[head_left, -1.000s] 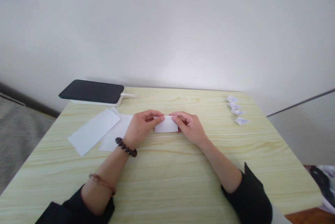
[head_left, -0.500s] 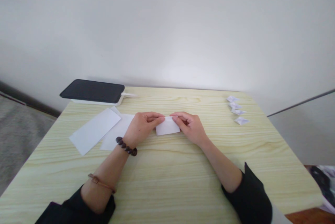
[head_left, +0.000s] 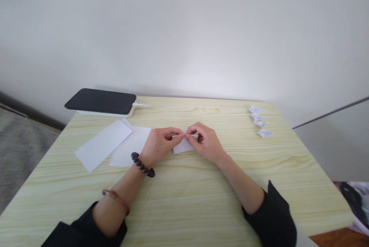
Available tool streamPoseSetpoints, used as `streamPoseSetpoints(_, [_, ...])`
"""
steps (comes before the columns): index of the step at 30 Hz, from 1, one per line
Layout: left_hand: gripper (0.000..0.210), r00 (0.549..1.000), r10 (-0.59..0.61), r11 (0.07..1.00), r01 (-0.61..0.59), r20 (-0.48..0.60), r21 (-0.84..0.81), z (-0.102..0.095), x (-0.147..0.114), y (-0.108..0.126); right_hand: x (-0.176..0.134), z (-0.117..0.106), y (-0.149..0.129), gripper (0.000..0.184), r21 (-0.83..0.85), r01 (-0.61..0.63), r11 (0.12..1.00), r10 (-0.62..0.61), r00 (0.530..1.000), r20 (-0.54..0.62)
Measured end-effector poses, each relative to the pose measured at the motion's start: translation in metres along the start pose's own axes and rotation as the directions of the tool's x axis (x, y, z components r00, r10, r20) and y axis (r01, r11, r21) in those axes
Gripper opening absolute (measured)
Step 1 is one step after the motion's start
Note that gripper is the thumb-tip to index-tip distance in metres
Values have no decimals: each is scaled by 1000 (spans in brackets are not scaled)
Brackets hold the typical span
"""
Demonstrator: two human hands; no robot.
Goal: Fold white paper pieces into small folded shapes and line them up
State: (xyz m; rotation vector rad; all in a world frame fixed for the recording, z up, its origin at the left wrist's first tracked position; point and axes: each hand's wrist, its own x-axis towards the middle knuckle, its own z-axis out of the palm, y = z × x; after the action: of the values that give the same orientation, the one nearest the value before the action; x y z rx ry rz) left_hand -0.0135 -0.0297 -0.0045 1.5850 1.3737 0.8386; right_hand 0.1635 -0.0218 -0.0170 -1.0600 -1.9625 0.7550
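Note:
A small folded piece of white paper is held just above or on the table, between my two hands. My left hand pinches its upper edge near the middle with thumb and forefinger. My right hand pinches the same edge right beside it, the fingertips of both hands nearly touching. The fingers cover most of the paper's top edge. To the left lie white paper sheets, one rectangular sheet partly over another sheet, which my left hand and wrist overlap in view.
On the wood-grain table, a black phone rests on a white block with a white cable at the back left. Several small folded paper boats stand in a row at the right. A pale wall rises behind the table.
My hands have come together, their fingertips moving from apart along the paper's top edge to its middle. The paper sits slightly lower in view and more of it is covered.

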Motion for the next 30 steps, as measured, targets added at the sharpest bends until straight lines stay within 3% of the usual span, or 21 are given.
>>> streamPoseSetpoints(7, [27,1000,-23,1000,23,-1,-4,1,-1,1,1,-2,3,7,8,-16,1000,16,997,73])
streamPoseSetpoints(12, [27,998,-66,993,66,9,-93,-2,0,3,1,-2,6,14,165,-129,978,117,990,82])
streamPoseSetpoints(20, [27,997,-73,981,71,-6,-183,-6,3,0,0,-5,7,19,417,-288,862,259,958,125])
streamPoseSetpoints(30, [24,999,30,985,-22,45,-172,0,0,2,-1,-2,8,21,393,-265,880,219,963,158])
